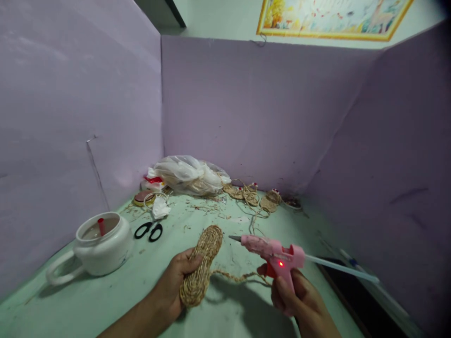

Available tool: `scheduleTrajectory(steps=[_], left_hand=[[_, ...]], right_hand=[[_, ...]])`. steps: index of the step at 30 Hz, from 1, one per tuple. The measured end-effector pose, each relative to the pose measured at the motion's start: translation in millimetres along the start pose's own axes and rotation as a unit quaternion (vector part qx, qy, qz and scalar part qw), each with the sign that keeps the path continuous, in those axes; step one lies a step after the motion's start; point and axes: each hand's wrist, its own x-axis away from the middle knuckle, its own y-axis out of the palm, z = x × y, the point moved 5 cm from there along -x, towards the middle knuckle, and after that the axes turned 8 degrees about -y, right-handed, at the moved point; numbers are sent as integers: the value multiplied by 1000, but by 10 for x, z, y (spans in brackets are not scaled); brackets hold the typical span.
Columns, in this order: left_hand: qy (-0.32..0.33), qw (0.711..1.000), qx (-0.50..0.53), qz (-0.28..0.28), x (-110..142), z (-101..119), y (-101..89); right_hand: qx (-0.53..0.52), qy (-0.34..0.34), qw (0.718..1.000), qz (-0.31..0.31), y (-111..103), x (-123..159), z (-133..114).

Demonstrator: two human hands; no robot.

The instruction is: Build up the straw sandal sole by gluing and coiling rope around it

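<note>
My left hand (176,279) is closed around a small sole-shaped piece of coiled straw braid (205,263), thumb on its face. A loose tail of the braid (236,278) runs from its right edge toward my other hand. In my right hand (296,295) is a pink hot glue gun (273,249), gripped by its handle with a finger at the red trigger. Its red light glows, and a pale glue stick (341,267) sticks out of the back. The nozzle points left at the sole's upper end, with a small gap between them.
To the left stand a white mug (105,249) with a red stick inside and black-handled scissors (149,231). Farther back lie a plastic bag (190,176), crumpled tissue (161,208), a round tin (143,198) and several woven straw pieces (270,201). A dark flat object (366,300) lies at right. Purple panels (260,108) enclose the table.
</note>
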Motion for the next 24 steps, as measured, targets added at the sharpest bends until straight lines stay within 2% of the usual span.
scheduleTrajectory(steps=[8,24], left_hand=[[-3,1000,-8,12,13,8,7],[-9,999,-31,39,32,23,-6]], right_hand=[[39,-34,998,42,22,43,9],[82,-52,995,32,47,33,-94]])
